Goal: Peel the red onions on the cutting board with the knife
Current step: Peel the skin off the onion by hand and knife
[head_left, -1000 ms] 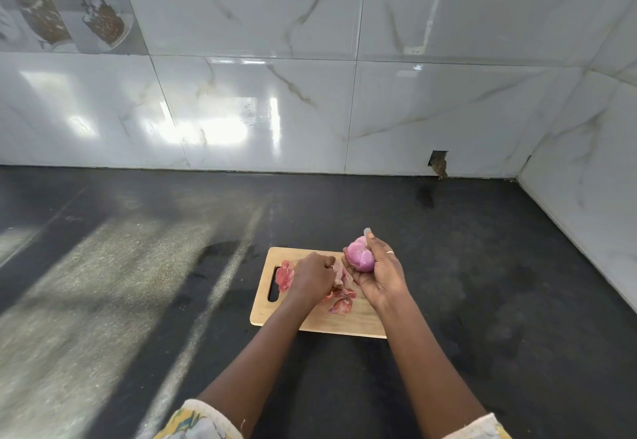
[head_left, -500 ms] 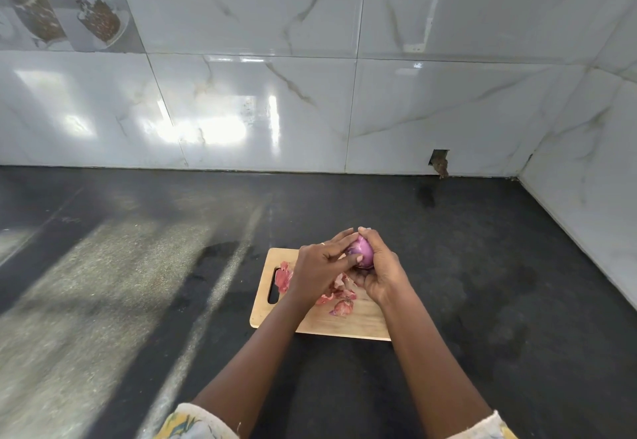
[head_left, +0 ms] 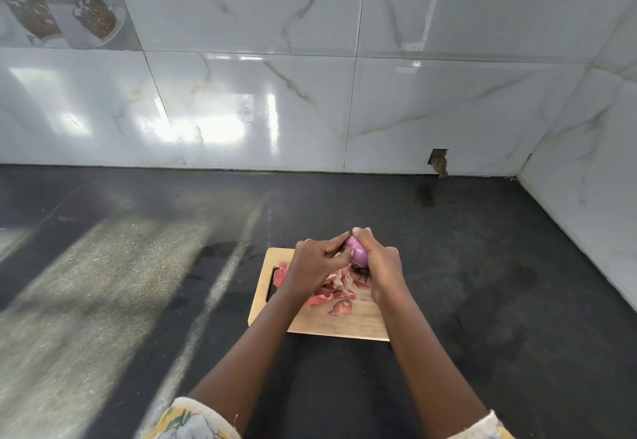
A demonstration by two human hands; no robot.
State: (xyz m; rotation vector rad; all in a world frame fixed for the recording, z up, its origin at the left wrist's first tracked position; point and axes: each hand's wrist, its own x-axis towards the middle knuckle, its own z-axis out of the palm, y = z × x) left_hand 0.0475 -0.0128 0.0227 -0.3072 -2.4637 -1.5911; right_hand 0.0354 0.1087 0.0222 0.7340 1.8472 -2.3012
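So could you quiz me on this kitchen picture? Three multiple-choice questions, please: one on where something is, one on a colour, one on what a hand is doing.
1. Where is the onion relative to the cutting board?
A) lying flat on it
B) held up in the hands over it
C) far off by the wall

2. What colour is the board?
A) green
B) white
C) pale wood

3. What is the right hand doing?
A) lying flat
B) curling round the onion
C) pointing at the wall

Answers:
1 B: the left hand and right hand hold it above the peels.
2 C: the board is a light tan wood.
3 B: its fingers wrap the purple bulb.
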